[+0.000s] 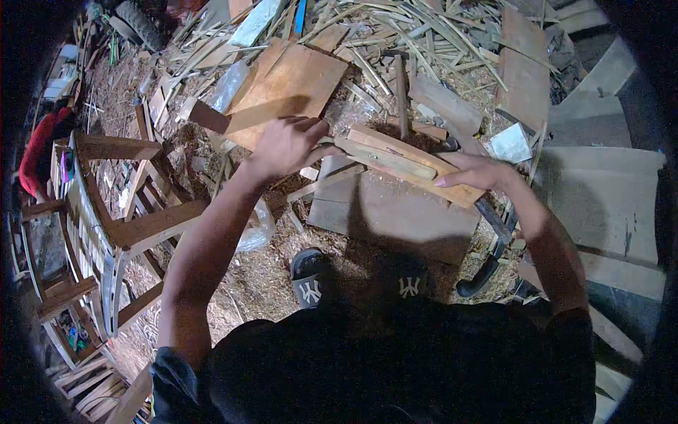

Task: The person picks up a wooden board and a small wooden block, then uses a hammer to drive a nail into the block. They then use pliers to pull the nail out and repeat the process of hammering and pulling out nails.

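Observation:
My right hand [474,172] grips the right end of a light wooden board [462,194], its thumb on the near side. Along the board lies a narrower wooden strip [395,164] with a rounded right end. My left hand [288,146] is closed at the strip's left end, fingers curled and thumb toward the wood. What sits inside those fingers is hidden. Below the held wood, a wide flat board [417,219] rests on the ground. Just behind it stands a wooden tool handle [401,95].
Wooden chair-like frames [131,230] stand at the left, with a person in red [41,152] beyond. A tool with a black curved handle [480,275] lies right of my feet. Scrap strips [438,32] cover the back; large planks [600,198] lie right. Shavings litter the floor.

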A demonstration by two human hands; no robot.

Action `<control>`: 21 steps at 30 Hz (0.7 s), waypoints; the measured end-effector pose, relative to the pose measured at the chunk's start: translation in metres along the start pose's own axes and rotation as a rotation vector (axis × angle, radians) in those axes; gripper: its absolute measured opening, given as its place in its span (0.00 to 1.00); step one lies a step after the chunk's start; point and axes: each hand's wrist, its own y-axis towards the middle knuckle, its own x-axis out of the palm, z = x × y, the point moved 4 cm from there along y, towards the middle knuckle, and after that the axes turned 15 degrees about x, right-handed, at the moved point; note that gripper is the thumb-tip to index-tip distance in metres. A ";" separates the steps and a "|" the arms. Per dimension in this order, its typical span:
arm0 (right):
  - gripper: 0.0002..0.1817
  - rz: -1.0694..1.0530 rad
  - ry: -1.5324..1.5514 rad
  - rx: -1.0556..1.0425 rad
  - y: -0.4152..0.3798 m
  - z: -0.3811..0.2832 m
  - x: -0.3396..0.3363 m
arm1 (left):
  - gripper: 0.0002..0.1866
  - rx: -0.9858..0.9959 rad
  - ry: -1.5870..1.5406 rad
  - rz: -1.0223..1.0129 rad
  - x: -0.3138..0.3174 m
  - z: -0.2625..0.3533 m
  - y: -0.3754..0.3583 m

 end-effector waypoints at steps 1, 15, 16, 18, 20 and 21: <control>0.36 0.002 0.006 0.000 0.002 0.005 0.004 | 0.27 0.006 -0.002 -0.001 0.001 0.000 0.000; 0.29 -0.575 0.636 0.163 0.002 0.011 0.074 | 0.33 -0.103 -0.185 -0.269 0.009 0.018 -0.015; 0.29 -0.574 0.635 0.162 0.003 0.013 0.076 | 0.37 -0.104 -0.194 -0.237 0.008 0.017 -0.014; 0.25 -0.409 0.736 0.134 0.008 0.017 0.075 | 0.37 -0.102 -0.167 -0.204 0.011 0.016 -0.015; 0.23 -0.314 0.688 0.114 0.004 0.015 0.076 | 0.37 -0.101 -0.145 -0.169 0.014 0.015 -0.017; 0.22 -0.220 0.637 0.095 0.002 0.013 0.075 | 0.37 -0.079 -0.103 -0.201 0.013 0.015 -0.016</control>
